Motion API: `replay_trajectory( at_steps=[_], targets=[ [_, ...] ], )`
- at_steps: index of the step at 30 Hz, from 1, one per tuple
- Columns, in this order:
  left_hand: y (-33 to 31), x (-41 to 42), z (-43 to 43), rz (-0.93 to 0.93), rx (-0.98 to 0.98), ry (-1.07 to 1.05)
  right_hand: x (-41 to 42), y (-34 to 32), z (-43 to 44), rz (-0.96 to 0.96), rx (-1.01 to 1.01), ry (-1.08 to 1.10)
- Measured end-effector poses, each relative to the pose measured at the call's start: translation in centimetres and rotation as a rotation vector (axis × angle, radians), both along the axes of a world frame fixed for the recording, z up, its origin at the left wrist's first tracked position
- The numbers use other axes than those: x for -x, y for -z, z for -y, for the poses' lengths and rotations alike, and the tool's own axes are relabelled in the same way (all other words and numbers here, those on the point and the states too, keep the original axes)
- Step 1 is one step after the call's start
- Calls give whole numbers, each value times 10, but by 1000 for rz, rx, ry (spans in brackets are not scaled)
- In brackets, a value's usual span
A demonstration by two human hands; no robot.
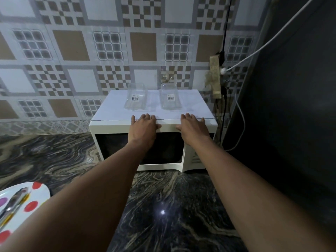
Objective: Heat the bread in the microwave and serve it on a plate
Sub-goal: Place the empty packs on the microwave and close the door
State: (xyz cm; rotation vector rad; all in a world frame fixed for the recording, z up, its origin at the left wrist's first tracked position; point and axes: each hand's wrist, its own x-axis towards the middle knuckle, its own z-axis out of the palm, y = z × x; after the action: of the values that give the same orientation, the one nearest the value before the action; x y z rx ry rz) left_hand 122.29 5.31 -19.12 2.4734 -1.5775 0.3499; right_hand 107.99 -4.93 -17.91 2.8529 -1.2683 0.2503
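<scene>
Both hands lie on the front top edge of the white microwave (112,128). The left hand (143,128) and the right hand (193,127) are apart, side by side, and neither holds anything. Their fingers (148,117) stretch flat over the top panel and the thumbs spread onto the white band below. Under the palms is the door's dark window. Just beyond the fingertips stand two clear glass jars, one (135,99) ahead of the left hand and one (170,98) ahead of the right. Well back from the left hand, beside the forearm, a white plate (41,192) with red and purple dots sits on the dark marbled counter (172,206) — whether the blurred, shiny thing lying on it is the bread, I cannot tell. Right of the right hand, a white cable (240,113) hangs down past the microwave's side.
</scene>
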Motion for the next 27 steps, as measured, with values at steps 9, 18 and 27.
replay_trajectory(
  at_steps=[9, 18, 27],
  targets=[
    [51, 39, -17, -28, 131, -47, 27, 34, -23, 99, 22, 18],
    [149, 100, -29, -316, -2, 16, 85, 90, -21, 485, -128, 233],
    [242, 140, -15, -372, -259, -153, 97, 139, 20, 604, -390, 237]
  ],
)
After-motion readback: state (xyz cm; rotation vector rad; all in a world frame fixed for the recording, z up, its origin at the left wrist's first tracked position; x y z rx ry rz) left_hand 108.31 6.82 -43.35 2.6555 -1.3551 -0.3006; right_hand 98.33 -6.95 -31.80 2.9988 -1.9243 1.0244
